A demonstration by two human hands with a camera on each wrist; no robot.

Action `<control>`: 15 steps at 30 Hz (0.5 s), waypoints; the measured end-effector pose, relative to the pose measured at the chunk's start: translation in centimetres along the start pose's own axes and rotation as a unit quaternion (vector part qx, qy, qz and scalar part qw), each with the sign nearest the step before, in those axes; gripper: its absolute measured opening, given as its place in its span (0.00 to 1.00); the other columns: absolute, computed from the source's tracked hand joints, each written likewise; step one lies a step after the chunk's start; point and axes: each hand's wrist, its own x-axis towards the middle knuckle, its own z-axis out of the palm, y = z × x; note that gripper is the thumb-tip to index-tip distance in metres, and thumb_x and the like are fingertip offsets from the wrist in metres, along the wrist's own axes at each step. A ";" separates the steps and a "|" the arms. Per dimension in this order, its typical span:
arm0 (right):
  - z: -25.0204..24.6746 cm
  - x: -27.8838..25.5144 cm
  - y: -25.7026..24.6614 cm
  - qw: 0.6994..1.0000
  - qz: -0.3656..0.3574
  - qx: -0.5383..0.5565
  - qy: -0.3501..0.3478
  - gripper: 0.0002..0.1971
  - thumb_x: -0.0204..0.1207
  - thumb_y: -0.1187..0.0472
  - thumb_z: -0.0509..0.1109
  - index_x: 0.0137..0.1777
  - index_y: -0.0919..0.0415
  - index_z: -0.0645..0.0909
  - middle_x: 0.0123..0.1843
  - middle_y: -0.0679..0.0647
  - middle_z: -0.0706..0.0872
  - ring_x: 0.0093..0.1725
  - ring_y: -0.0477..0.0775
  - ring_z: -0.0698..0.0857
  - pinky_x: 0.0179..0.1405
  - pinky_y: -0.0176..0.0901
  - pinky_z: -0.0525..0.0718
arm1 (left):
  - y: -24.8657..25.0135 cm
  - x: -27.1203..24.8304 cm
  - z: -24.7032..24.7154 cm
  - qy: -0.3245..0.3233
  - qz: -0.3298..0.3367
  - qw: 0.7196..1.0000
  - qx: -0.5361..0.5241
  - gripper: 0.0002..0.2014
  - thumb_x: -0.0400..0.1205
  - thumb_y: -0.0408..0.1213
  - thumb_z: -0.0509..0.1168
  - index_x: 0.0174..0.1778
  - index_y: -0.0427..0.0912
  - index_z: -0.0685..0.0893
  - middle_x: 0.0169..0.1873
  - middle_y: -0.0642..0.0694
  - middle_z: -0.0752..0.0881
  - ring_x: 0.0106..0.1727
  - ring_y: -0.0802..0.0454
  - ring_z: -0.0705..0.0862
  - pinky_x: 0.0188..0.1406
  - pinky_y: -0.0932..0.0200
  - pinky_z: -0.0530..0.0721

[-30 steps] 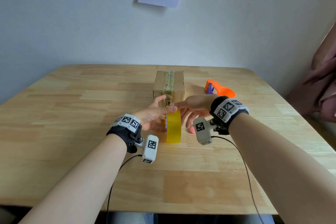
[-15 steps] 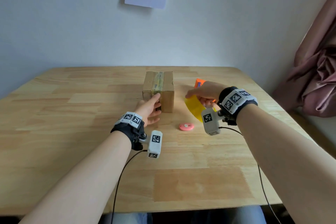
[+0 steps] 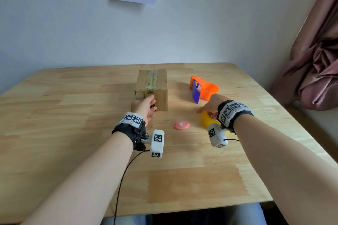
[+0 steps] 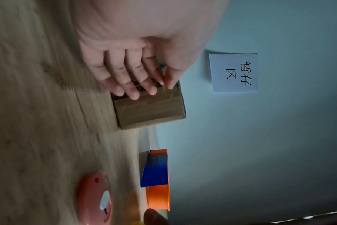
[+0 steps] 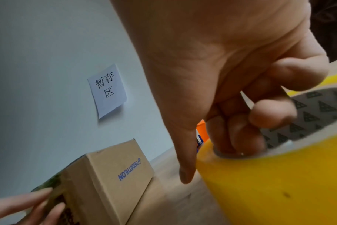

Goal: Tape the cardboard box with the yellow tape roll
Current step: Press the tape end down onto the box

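1. Head view: the cardboard box (image 3: 151, 89) stands on the table (image 3: 73, 133) at its middle, far from the person, its long axis running away from them, with a strip of tape already along the top seam and down the near end.
2. The left hand (image 3: 144, 108) lies against that near end; in the left wrist view its fingers (image 4: 125, 85) are straight and close together, flat on the taped face, pressing and not gripping.
3. The right hand (image 3: 210, 106) is well to the right of the box and nearer the person, on the yellow tape roll (image 3: 206, 119). The right wrist view shows its fingers (image 5: 238, 134) curled into the roll's core and the thumb down the outer side, so it grips the roll (image 5: 279, 175).
4. The relation that matters: the roll lies right of and nearer than the box, apart from it. I see no strip joining the two, so taping looks about done, or a fresh strip is not yet started.
5. An orange holder (image 3: 204, 87) stands beyond the right hand; a pink disc (image 3: 181, 125) lies between the hands.
6. Hard to make out: the wrist camera hides most of the roll in the head view, so whether it rests on the table is unclear, and its loose end cannot be seen. Both wrist views are blurred.
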 end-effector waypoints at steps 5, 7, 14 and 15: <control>-0.8 0.3 -3.3 0.994 -0.074 0.022 0.074 0.16 0.76 0.45 0.74 0.41 0.59 0.84 0.27 0.52 0.88 0.26 0.53 0.85 0.32 0.41 0.81 | -0.7 0.4 -0.8 0.004 0.015 1.000 0.000 0.09 0.80 0.44 0.77 0.52 0.45 0.89 0.49 0.50 0.95 0.47 0.51 0.92 0.38 0.56 0.86; -0.5 0.5 -5.5 0.980 -0.137 0.086 0.114 0.18 0.78 0.46 0.72 0.38 0.61 0.87 0.30 0.55 0.90 0.29 0.54 0.85 0.34 0.44 0.82 | -0.7 0.4 -1.0 -0.008 0.010 1.000 0.000 0.09 0.80 0.44 0.78 0.50 0.46 0.89 0.49 0.50 0.95 0.45 0.52 0.92 0.36 0.57 0.86; 1.6 0.7 -12.1 0.903 -0.394 0.106 0.137 0.15 0.86 0.52 0.67 0.64 0.57 0.90 0.71 0.52 0.87 0.69 0.56 0.82 0.69 0.52 0.79 | -1.2 1.4 -2.1 -0.042 -0.009 0.999 -0.004 0.12 0.78 0.46 0.79 0.53 0.44 0.90 0.49 0.51 0.97 0.47 0.51 0.92 0.51 0.52 0.87; 1.9 0.9 -12.7 0.896 -0.419 0.091 0.117 0.16 0.87 0.52 0.66 0.67 0.56 0.88 0.77 0.52 0.83 0.75 0.57 0.80 0.75 0.55 0.76 | -1.3 1.5 -2.3 -0.049 -0.008 0.999 -0.005 0.12 0.78 0.45 0.79 0.53 0.44 0.90 0.49 0.51 0.97 0.47 0.51 0.92 0.53 0.51 0.87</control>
